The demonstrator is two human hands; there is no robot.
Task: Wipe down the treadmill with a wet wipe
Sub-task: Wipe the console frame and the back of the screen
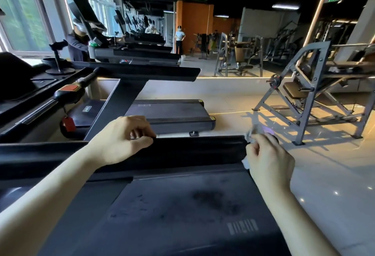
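Gripping the black handrail [192,150] of the treadmill [182,215], the left hand [121,138] curls its fingers over the rail's top edge. The right hand [267,158] pinches a crumpled wet wipe [250,135], somewhat blurred, at the rail's right end, apparently touching it.

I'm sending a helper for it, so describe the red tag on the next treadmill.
Look at the neighbouring treadmill, just beyond the nearest one. On its handlebar sits a flat orange stop button. The red tag dangles below it on a cord, the only hanging thing there.
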